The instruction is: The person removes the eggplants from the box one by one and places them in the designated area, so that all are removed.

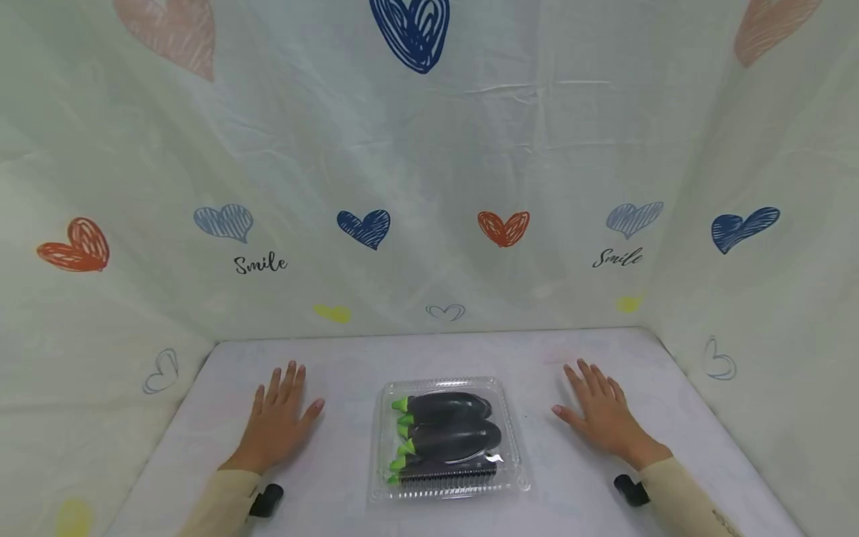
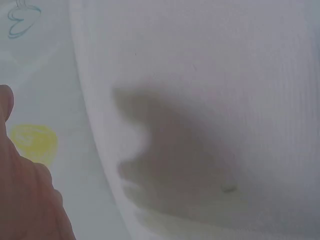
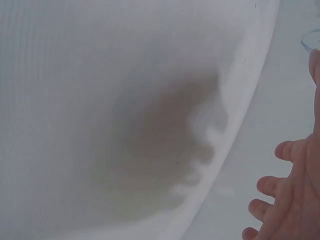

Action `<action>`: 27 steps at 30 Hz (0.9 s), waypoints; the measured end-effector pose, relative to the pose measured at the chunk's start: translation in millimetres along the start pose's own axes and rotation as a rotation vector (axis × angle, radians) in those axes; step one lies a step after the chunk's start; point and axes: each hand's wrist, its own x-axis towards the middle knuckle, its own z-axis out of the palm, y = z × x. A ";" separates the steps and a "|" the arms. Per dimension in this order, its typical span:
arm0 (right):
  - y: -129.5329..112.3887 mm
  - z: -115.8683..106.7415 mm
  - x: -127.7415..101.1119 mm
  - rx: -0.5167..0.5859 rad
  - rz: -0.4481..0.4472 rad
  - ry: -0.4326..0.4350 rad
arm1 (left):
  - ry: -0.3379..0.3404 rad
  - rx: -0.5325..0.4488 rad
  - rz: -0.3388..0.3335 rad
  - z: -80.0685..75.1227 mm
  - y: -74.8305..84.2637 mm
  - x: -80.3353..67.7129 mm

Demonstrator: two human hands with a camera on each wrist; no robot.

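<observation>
Clear box (image 1: 448, 438) of eggplants sits lower centre, their long axes left-right. Left hand (image 1: 278, 418) and right hand (image 1: 604, 414) lie flat, fingers spread, empty, about equally near.

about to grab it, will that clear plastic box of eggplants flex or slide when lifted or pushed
The clear clamshell box looks thin-walled, so it would probably flex if squeezed. Its flat, wide base on the smooth white table suggests it slides rather than tips. The eggplants fill it snugly, so they likely shift little.
</observation>
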 end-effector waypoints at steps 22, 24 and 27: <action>-53.2 -9.8 -13.5 -0.024 -0.076 0.018 | 0.048 -0.083 0.159 2.0 53.8 -20.8; -56.6 -11.3 -14.8 -0.024 -0.078 0.016 | 0.027 -0.089 0.151 0.7 58.8 -23.0; -63.3 -15.3 -16.9 -0.021 -0.076 0.005 | 0.000 -0.093 0.143 -0.7 66.0 -26.5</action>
